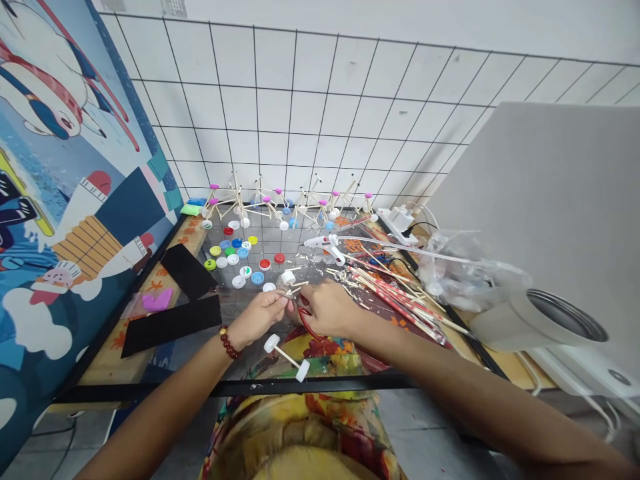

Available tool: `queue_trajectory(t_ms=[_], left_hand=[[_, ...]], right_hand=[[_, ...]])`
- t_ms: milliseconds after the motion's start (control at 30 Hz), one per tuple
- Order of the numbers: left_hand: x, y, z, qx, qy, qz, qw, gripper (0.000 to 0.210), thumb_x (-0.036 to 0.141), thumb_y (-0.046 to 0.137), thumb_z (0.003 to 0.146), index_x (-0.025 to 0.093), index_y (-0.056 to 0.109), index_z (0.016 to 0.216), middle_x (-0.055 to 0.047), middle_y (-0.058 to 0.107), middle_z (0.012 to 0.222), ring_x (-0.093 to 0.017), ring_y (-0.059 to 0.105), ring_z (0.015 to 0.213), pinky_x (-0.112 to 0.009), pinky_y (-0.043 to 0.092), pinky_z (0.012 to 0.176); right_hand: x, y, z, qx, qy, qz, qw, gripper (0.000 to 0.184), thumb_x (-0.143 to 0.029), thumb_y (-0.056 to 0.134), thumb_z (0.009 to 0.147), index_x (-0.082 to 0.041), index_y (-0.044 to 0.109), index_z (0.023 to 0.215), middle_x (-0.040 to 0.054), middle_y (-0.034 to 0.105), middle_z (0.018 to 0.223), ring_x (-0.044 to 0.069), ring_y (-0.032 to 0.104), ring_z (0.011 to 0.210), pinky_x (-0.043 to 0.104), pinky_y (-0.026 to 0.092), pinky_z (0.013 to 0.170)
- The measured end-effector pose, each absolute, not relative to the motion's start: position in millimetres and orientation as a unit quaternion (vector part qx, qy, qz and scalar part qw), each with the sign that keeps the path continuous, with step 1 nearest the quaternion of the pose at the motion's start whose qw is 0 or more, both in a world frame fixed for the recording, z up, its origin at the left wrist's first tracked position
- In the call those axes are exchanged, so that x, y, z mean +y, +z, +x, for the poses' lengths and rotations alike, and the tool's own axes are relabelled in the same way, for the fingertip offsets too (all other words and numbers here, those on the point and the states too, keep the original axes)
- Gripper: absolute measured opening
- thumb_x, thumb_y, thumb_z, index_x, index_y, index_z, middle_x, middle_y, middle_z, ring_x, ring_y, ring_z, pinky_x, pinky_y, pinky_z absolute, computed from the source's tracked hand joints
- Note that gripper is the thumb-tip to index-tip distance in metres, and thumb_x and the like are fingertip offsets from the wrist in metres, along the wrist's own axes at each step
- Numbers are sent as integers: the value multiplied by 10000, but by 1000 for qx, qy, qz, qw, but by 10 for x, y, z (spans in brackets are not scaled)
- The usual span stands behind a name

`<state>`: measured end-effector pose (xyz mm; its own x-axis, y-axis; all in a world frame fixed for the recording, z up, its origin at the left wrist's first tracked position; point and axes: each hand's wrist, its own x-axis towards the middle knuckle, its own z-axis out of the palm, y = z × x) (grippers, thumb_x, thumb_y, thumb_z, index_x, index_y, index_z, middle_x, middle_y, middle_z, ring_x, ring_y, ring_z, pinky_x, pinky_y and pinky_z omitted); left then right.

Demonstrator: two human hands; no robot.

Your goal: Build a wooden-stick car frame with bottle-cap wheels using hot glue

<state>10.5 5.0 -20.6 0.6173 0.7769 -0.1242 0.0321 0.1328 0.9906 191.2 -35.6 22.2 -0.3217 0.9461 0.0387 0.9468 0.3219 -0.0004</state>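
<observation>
Near the table's front, my left hand (pixel 263 315) is closed in a pinch on a thin wooden stick (pixel 299 285). My right hand (pixel 327 308) is right beside it, wrapped round a red-handled tool (pixel 311 325) whose working end is hidden by the fingers. Just beyond the fingertips stands a white cap (pixel 288 277). Closer to me, a stick with a white cap on each end (pixel 287 358) lies by the front edge. Many loose bottle caps (pixel 239 244) in several colours are scattered beyond my left hand.
A white glue gun (pixel 326 247) lies behind my right hand. Wooden sticks and red-and-white packaging (pixel 395 297) spread to the right, near a plastic bag (pixel 450 267) and a grey bin (pixel 530 320). Black sheets (pixel 173 325) lie left. Stick-and-cap models (pixel 273 208) line the back.
</observation>
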Motion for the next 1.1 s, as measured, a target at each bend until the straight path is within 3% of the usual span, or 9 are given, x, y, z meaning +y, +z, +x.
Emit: queue_trajectory(t_ms=[67,333,567,733,867,1100], left_hand=[[41,-214,103,338,272,601,671,502,643,622,749,142,590,726,67,364,497,-63,234,449,-226,142,434],[80,-171,77,338,266,605,671,490,632,586,777,143,592,787,80,330,515,-66,216,459,-228,143,446],[60,-209,100,347,270,636,634,476,611,573,798,139,607,740,62,370,511,-74,252,471,-239,165,456],[62,-183,83,355,275,615,648,501,641,549,796,142,599,788,70,357,510,-66,222,451,-232,149,444],[86,-142,53,354,286,611,648,503,644,558,793,145,600,828,75,344,520,-68,221,450,-222,145,442],[81,-178,46,358,319,640,600,494,591,578,819,171,479,579,46,381,528,-82,298,498,-227,215,483]], right_hand=[[-350,213,1896,-823,-19,-567,24,320,-431,494,856,-162,669,859,107,743,761,251,685,701,322,382,676],[-307,162,1951,-813,6,-582,2,325,-451,492,852,-189,676,798,101,749,763,246,696,691,290,319,556],[-301,206,1919,-832,-21,-555,17,347,-453,482,863,-164,674,880,108,751,798,252,696,725,329,405,705],[-254,239,1903,-820,5,-572,-2,394,-483,442,876,-175,684,841,118,751,783,253,695,704,304,370,587],[-231,255,1896,-815,9,-580,-10,310,-420,485,850,-183,684,865,107,754,800,251,697,717,294,362,580],[-233,294,1822,-832,7,-554,26,278,-392,495,848,-165,655,867,102,751,830,243,684,716,328,405,710]])
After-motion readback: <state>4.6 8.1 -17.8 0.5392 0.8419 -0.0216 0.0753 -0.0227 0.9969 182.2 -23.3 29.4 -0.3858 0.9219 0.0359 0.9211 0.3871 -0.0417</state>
